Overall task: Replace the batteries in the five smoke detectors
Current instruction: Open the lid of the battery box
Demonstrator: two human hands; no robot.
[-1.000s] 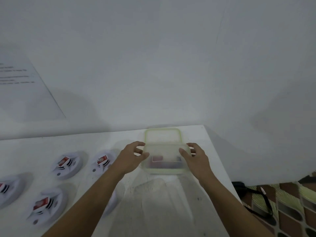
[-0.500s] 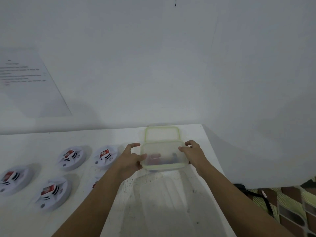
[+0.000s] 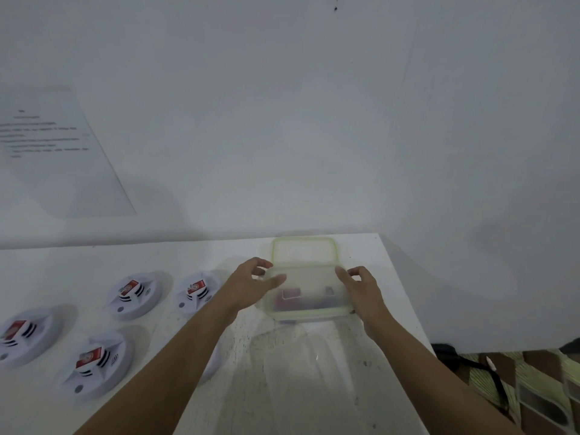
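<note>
Clock: 12 = away from the person, twd the wall
Table [image 3: 314, 387]: white, scuffed, right edge runs 12 to 5
Container [image 3: 306, 304]: clear plastic box w/ green rim, on the table at 12–1 ahead of the person, near the far right corner
Inside: red thing [image 3: 292, 293] at left, small grey thing [image 3: 329, 290] at right, both blurred thru the plastic, can't tell what they are
Green-rimmed lid [image 3: 303, 251]: flat at 12 of the container, touching its far edge
Left hand [image 3: 254, 287]: holds the container's 9 side, thumb over the top, fingers curled at the far left corner
Right hand [image 3: 364, 290]: holds the 3 side, thumb on top, fingers curled round the edge
Smoke detectors [image 3: 135, 295]: white discs at 9–10 of the container, well apart from it; two in a far row, two nearer at 8–9
Fifth detector [image 3: 213, 362]: mostly hidden under the left forearm
Red-white blocks [image 3: 91, 359]: one on each of the four detectors in full view
Paper sheet [image 3: 47, 146]: on the wall [image 3: 314, 120] at 10, text unreadable
Black strap [image 3: 470, 362]: on the patterned floor [image 3: 539, 387] at 4
</note>
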